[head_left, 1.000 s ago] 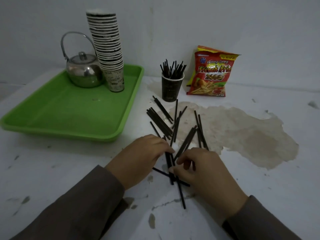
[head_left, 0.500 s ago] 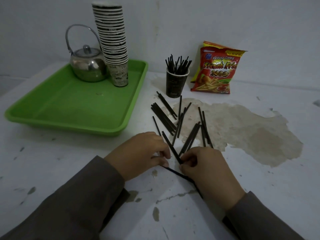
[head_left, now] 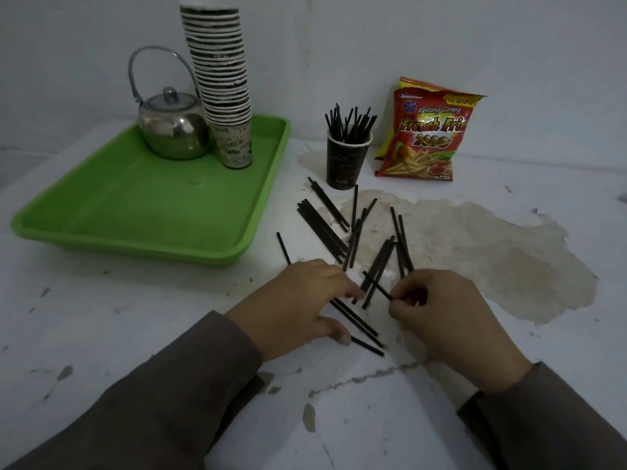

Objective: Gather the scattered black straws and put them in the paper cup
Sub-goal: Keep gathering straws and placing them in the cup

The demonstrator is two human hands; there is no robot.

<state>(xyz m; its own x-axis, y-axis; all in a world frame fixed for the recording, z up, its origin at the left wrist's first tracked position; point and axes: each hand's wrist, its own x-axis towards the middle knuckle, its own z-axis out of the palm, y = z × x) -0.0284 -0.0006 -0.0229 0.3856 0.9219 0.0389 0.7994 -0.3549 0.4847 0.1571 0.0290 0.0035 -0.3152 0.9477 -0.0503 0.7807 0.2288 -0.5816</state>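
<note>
White, stained tabletop (head_left: 509, 334) fills the frame; the paper cup (head_left: 346, 161) stands upper centre, already bristling with straws; the scattered black straws (head_left: 325, 228) lie between it and me, mostly pointing toward the cup; my right hand (head_left: 451, 320) pinches one straw (head_left: 376, 284) angled up-left; my left hand (head_left: 298, 307) rests curled over several, its hold hidden beneath the palm.
</note>
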